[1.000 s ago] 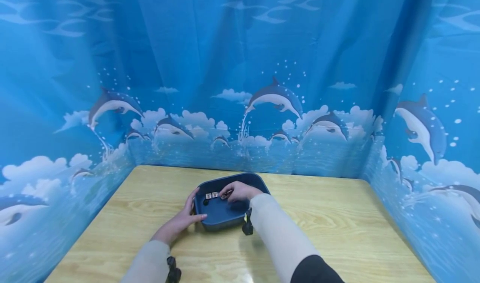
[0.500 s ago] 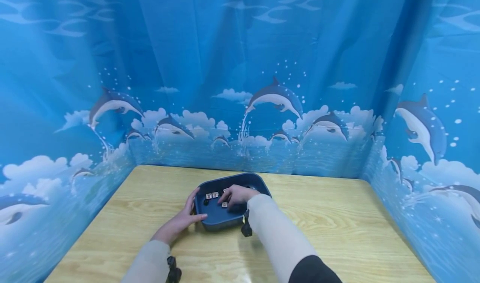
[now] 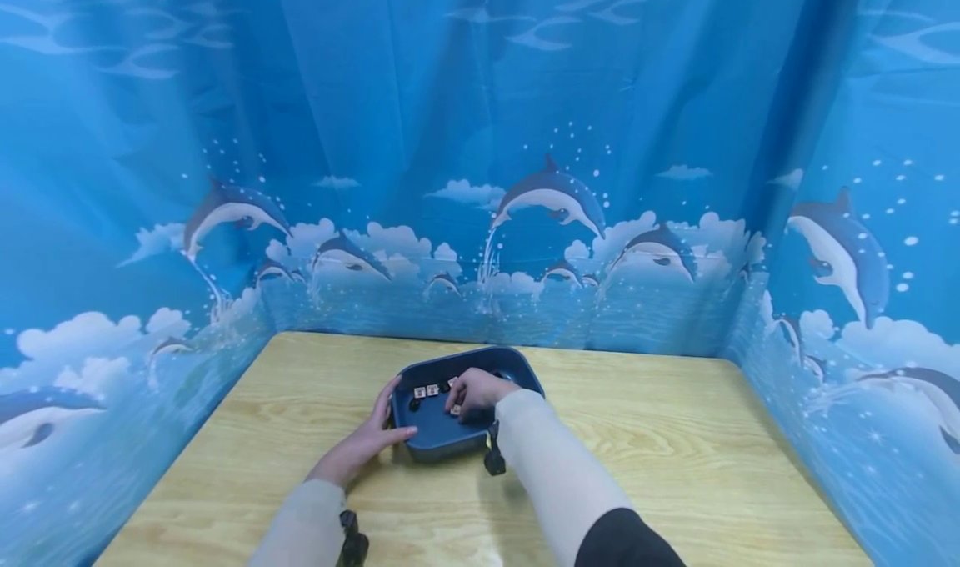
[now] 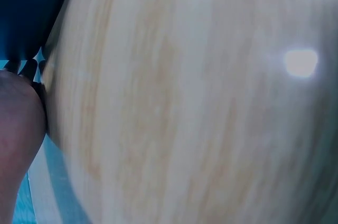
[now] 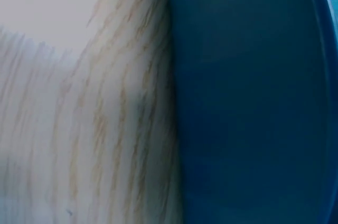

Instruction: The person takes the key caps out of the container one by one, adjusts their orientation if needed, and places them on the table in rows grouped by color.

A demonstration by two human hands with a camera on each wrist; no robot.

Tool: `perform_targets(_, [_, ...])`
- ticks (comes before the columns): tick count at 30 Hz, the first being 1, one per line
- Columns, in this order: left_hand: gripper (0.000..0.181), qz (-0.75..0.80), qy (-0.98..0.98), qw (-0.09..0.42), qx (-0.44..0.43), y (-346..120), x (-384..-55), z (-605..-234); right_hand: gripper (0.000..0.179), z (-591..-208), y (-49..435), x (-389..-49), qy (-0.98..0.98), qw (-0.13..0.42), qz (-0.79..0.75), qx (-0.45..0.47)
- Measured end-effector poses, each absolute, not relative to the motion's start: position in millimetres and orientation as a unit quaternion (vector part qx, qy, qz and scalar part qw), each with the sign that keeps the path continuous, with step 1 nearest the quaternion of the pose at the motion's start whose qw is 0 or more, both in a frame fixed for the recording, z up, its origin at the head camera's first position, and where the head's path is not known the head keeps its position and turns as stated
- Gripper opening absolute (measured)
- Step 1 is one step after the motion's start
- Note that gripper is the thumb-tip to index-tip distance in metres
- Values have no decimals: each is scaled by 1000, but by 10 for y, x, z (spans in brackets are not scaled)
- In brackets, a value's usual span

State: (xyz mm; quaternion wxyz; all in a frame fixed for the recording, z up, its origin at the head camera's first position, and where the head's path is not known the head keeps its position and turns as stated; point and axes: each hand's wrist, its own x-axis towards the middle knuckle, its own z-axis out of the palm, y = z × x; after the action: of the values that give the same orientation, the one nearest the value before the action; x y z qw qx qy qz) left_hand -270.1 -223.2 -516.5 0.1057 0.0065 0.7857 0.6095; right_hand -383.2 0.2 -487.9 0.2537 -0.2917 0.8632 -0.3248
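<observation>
In the head view, a dark blue rectangular tray [image 3: 442, 452] with rounded corners stands on the table. My left hand [image 3: 365, 444] holds its near left corner, thumb on the front rim and fingers along the left side. My right hand [image 3: 477, 390] reaches down inside, its curled fingertips at a small pale square piece with a dark mark [image 3: 456, 410]. Similar pale squares [image 3: 420, 393] lie in a row towards the back left. Small black pieces [image 3: 415, 404] are near them. The right palm hides part of the tray floor. The right wrist view shows only the tray wall [image 5: 253, 108] and table.
A light wood-grain table [image 3: 660, 450] extends round the tray. Blue curtains [image 3: 480, 133] printed with dolphins and clouds hang behind it and along both sides. Dark devices [image 3: 494, 459] sit on the wrists.
My right hand has shifted from the row of squares slightly towards the tray's front, and a pale square now lies apart from the row at its fingertips. The left hand keeps its hold.
</observation>
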Motion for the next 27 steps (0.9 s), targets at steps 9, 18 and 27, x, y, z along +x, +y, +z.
perform_targets(9, [102, 626, 773, 102, 20, -2219, -2731, -5212, 16, -4854, 245, -3837, 854, 243, -366, -279])
perform_targets(18, [101, 630, 770, 96, 29, -2255, -2758, -5226, 19, -4623, 444, -3830, 856, 230, -382, -262])
perform_targets(27, [102, 619, 778, 103, 17, -2229, -2724, -5190, 25, -4457, 623, -3765, 854, 213, -389, -273])
